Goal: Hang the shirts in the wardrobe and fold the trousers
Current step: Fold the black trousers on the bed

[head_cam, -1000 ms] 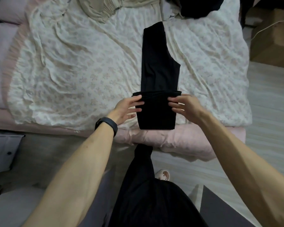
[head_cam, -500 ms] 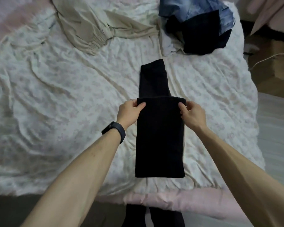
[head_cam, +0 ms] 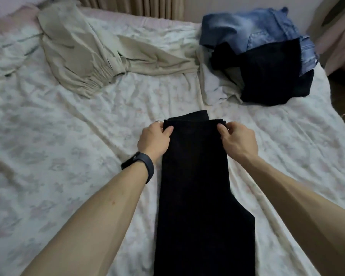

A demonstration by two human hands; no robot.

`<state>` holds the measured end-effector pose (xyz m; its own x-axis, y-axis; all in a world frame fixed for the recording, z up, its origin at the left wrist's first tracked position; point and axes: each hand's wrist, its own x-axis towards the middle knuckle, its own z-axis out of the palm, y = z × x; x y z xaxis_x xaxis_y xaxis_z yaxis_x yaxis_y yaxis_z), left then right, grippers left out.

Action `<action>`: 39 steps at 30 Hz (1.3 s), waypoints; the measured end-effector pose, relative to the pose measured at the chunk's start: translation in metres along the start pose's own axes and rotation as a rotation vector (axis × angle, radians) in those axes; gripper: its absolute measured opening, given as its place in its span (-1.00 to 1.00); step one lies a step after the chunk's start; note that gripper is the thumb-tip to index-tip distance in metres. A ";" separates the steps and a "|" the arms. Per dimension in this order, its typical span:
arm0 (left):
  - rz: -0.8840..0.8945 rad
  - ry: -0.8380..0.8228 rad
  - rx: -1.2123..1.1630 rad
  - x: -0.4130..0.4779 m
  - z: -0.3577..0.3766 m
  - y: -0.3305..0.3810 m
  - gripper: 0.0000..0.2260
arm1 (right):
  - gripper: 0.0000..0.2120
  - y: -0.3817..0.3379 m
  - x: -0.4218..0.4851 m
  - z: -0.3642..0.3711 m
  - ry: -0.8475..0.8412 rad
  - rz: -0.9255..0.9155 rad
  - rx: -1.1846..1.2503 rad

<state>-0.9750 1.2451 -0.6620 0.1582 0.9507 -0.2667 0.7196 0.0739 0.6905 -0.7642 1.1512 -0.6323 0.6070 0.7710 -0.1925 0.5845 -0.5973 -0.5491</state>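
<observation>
Black trousers lie lengthwise on the floral bedsheet, folded over on themselves. My left hand pinches the far left corner of the folded top layer. My right hand pinches the far right corner. A narrow strip of the lower layer shows just beyond the fold's edge. A beige garment with a gathered waist is spread at the back left. At the back right lies a heap of clothes: blue denim on top of a dark garment.
A white cloth lies crumpled beside the dark heap. Curtains hang behind the bed. Pink fabric hangs at the far right past the bed's edge. A black band is on my left wrist.
Both hands carried the trousers' near end away from me over the rest, doubling the trousers lengthwise. The fold's edge now lies near the far end. The camera leaned further over the bed.
</observation>
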 end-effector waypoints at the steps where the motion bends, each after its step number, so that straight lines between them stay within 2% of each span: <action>1: -0.004 0.009 -0.010 0.010 0.006 -0.002 -0.74 | -0.68 0.000 0.009 0.004 0.011 0.001 -0.009; 11: -0.019 -0.026 -0.028 0.060 0.024 -0.022 -0.56 | -0.63 -0.010 0.062 0.032 0.067 0.006 -0.171; 13: -0.007 -0.067 -0.019 0.045 0.028 -0.021 -0.47 | -0.67 -0.008 0.059 0.035 0.082 0.076 -0.079; 15: 0.085 -0.021 0.100 0.007 0.036 -0.027 -0.39 | -0.63 -0.002 0.033 0.038 0.077 0.099 0.022; 18: 0.361 0.072 0.290 -0.081 0.056 -0.046 -0.37 | -0.51 0.011 -0.059 0.059 0.151 -0.210 -0.107; 20: 0.477 -0.033 0.412 -0.140 0.070 -0.069 -0.39 | -0.49 0.025 -0.135 0.076 0.125 -0.397 -0.234; 22: 0.549 -0.156 0.560 -0.175 0.077 -0.099 -0.42 | -0.46 0.065 -0.192 0.084 -0.023 -0.430 -0.398; 25: 0.536 -0.218 0.673 -0.181 0.070 -0.130 -0.45 | -0.40 0.137 -0.235 0.076 -0.077 -0.215 -0.605; 28: 0.374 -0.191 0.708 -0.193 0.063 -0.125 -0.44 | -0.33 0.148 -0.257 0.063 -0.077 0.071 -0.612; 34: 0.008 -0.148 0.429 -0.315 0.041 -0.115 -0.37 | -0.31 0.111 -0.339 0.030 -0.043 0.353 -0.279; 35: -0.127 -0.183 0.325 -0.331 0.038 -0.117 -0.40 | -0.33 0.112 -0.351 0.028 -0.051 0.442 -0.186; 37: -0.422 -0.255 0.089 -0.350 0.036 -0.122 -0.48 | -0.38 0.111 -0.365 0.025 -0.068 0.732 0.092; 39: -0.580 -0.271 -0.123 -0.360 0.030 -0.125 -0.60 | -0.52 0.105 -0.373 0.020 -0.114 0.990 0.410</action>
<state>-1.1016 0.8841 -0.6727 -0.0560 0.6378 -0.7682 0.6590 0.6016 0.4514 -0.9402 0.8056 -0.6346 0.6448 0.0141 -0.7643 -0.3771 -0.8638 -0.3341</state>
